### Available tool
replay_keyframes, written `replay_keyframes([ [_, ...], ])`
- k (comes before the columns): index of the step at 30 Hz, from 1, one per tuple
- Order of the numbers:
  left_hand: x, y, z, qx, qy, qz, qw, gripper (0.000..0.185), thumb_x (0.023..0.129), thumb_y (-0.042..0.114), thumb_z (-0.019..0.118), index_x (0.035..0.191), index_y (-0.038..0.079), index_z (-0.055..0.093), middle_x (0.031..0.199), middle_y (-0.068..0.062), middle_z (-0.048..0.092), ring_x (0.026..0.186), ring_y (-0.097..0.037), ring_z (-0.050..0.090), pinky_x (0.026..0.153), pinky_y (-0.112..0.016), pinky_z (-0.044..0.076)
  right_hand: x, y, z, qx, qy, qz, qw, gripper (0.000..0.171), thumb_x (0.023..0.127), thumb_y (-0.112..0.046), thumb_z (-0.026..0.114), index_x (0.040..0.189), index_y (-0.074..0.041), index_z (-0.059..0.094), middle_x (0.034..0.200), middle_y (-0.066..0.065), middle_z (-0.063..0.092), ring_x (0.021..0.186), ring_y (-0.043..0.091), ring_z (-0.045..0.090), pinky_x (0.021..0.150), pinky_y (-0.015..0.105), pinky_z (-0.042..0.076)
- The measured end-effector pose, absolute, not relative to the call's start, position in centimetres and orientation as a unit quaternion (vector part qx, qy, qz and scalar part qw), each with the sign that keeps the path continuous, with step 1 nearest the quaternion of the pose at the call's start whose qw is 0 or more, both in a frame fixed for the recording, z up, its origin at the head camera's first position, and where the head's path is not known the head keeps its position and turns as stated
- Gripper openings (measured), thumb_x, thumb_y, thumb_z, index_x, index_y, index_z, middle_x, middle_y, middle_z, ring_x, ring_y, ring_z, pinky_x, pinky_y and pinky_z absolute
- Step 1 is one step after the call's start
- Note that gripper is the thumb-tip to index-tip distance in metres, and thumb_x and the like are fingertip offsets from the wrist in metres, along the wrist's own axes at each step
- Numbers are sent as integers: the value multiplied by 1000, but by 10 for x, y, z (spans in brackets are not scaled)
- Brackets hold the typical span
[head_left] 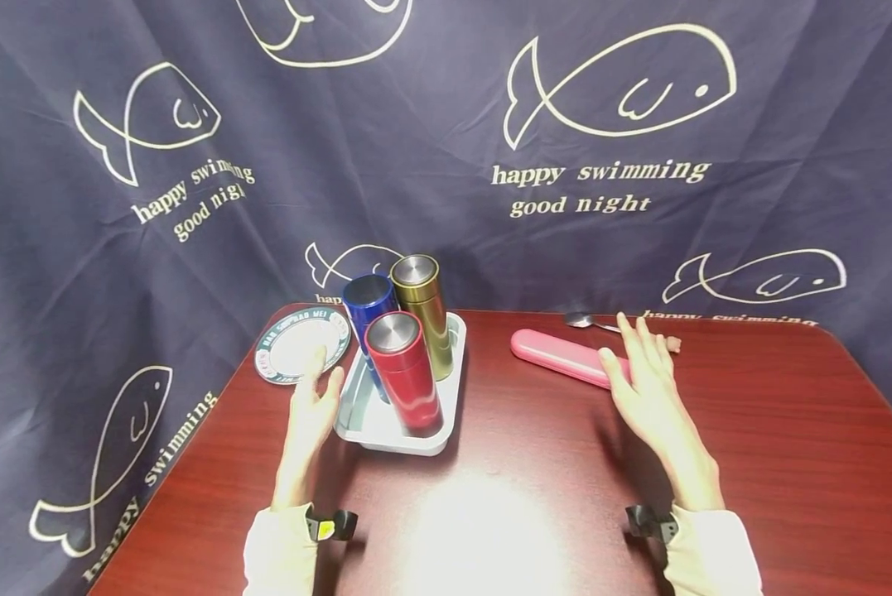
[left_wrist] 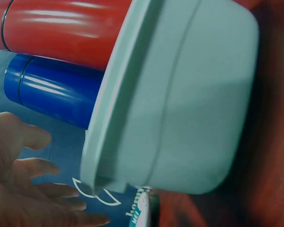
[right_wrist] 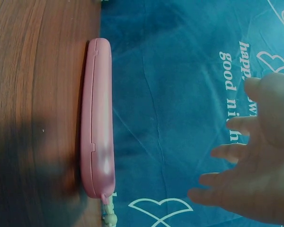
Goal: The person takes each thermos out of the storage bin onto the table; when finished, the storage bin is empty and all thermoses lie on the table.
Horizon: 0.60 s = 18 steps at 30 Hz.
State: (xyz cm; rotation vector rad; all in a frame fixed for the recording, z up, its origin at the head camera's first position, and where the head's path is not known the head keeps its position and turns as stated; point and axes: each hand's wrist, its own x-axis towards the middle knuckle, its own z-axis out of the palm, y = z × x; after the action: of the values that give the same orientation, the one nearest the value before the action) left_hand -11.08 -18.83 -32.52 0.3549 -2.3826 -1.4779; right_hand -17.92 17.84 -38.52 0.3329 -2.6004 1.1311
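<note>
A grey tray (head_left: 449, 414) on the red-brown table holds three upright metal flasks: red (head_left: 404, 372), blue (head_left: 367, 310) and gold (head_left: 423, 306). My left hand (head_left: 311, 406) hovers open just left of the tray, its fingers straight and apart from the tray wall (left_wrist: 180, 104). The red flask (left_wrist: 66, 28) and blue flask (left_wrist: 52, 92) fill the left wrist view, with the left hand (left_wrist: 19, 179) below them. My right hand (head_left: 643, 381) is open above the near end of a pink case (head_left: 561, 356). The right wrist view shows the pink case (right_wrist: 98, 118) beside the spread right hand (right_wrist: 255, 175), not touching.
A white plate (head_left: 300, 343) with a dark lettered rim lies at the table's far left corner. A metal spoon (head_left: 587, 321) lies behind the pink case. A navy cloth with fish drawings (head_left: 617, 91) hangs behind the table.
</note>
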Motion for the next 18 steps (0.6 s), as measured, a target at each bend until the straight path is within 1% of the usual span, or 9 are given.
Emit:
replay_keyframes([
  [1, -108, -188, -326, 126, -839, -510, 141, 52, 98, 4, 45, 146, -12, 30, 153, -26, 26, 144, -39, 20, 117, -46, 18, -179, 179, -385, 117, -901, 393, 143, 61, 103, -31, 46, 153, -2, 26, 154, 36, 16, 143, 53, 5, 114, 62, 4],
  [4, -122, -213, -370, 116, -852, -496, 121, 59, 99, 10, 50, 150, -4, 26, 156, -21, 22, 145, -37, 18, 118, -47, 13, -179, 180, -386, 121, -899, 397, 141, 61, 103, -30, 46, 153, -2, 25, 154, 35, 16, 144, 51, 5, 114, 63, 4],
  [7, -131, -234, -407, 105, -846, -515, 90, 64, 99, 15, 52, 154, 3, 22, 158, -18, 20, 145, -36, 19, 118, -49, 15, -180, 181, -388, 127, -896, 402, 139, 61, 103, -29, 46, 153, -2, 25, 154, 34, 16, 144, 50, 7, 114, 63, 4],
  [9, -130, -237, -415, 110, -819, -561, 56, 66, 100, 13, 50, 155, 2, 16, 158, -23, 19, 141, -39, 28, 113, -55, 24, -181, 181, -389, 130, -894, 405, 139, 60, 103, -28, 46, 153, -1, 25, 154, 34, 17, 144, 49, 8, 114, 63, 4],
  [10, -127, -236, -415, 116, -801, -585, 40, 66, 100, 10, 48, 155, 1, 14, 157, -25, 22, 134, -39, 39, 107, -54, 36, -181, 182, -389, 131, -893, 407, 140, 60, 103, -28, 46, 153, -1, 25, 154, 35, 17, 144, 50, 8, 114, 63, 5],
  [12, -123, -233, -415, 128, -761, -636, 9, 66, 101, 6, 44, 155, 0, 8, 153, -31, 24, 122, -37, 48, 98, -59, 42, -182, 183, -389, 131, -892, 410, 140, 60, 103, -28, 46, 153, -1, 25, 154, 36, 16, 143, 51, 8, 114, 63, 4],
  [16, -119, -231, -416, 137, -701, -699, -28, 65, 101, 1, 38, 155, -2, 2, 142, -35, 31, 103, -28, 57, 89, -66, 44, -182, 185, -388, 129, -892, 414, 132, 60, 103, -29, 45, 154, -3, 24, 154, 36, 15, 143, 52, 6, 113, 64, 4],
  [17, -118, -230, -416, 131, -689, -712, -35, 64, 101, 1, 37, 154, -3, 2, 140, -36, 32, 107, -29, 57, 90, -72, 37, -182, 185, -389, 129, -891, 415, 131, 60, 103, -28, 45, 153, -2, 24, 154, 36, 15, 143, 51, 6, 114, 64, 4],
  [18, -116, -230, -415, 125, -681, -720, -43, 62, 101, 1, 36, 154, -4, 4, 140, -36, 33, 108, -29, 57, 89, -73, 37, -182, 186, -389, 128, -891, 417, 128, 61, 103, -28, 45, 154, -3, 24, 154, 36, 15, 144, 51, 6, 113, 64, 4],
])
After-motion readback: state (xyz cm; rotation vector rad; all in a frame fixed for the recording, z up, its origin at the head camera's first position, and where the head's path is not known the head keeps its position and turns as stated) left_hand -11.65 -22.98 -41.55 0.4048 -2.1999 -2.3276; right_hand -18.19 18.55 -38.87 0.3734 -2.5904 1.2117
